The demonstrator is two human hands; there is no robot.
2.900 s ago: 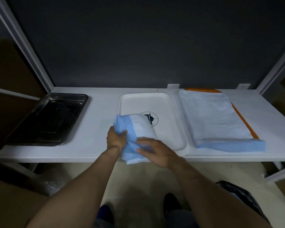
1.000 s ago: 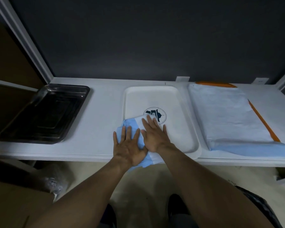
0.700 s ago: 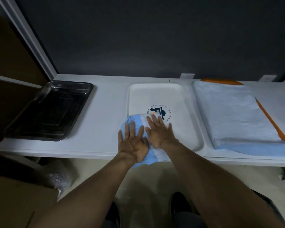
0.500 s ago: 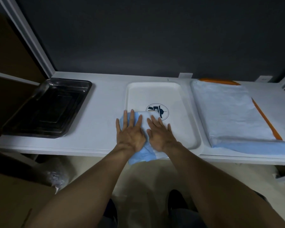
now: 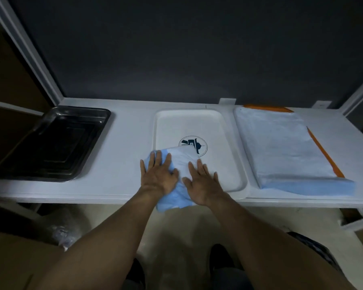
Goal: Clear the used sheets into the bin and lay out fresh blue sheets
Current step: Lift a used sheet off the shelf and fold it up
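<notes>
Blue sheet (image 5: 181,162) on white tray (image 5: 218,130) — left hand (image 5: 158,178), right hand (image 5: 201,183) pressing flat-fingered.

Logo (image 5: 192,142) half under sheet (image 5: 183,164), orange tray (image 5: 266,107) mostly hidden

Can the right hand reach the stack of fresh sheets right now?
Probably yes: the right hand lies flat on the folded sheet, and only bare rim of the white tray lies between it and the stack.
</notes>
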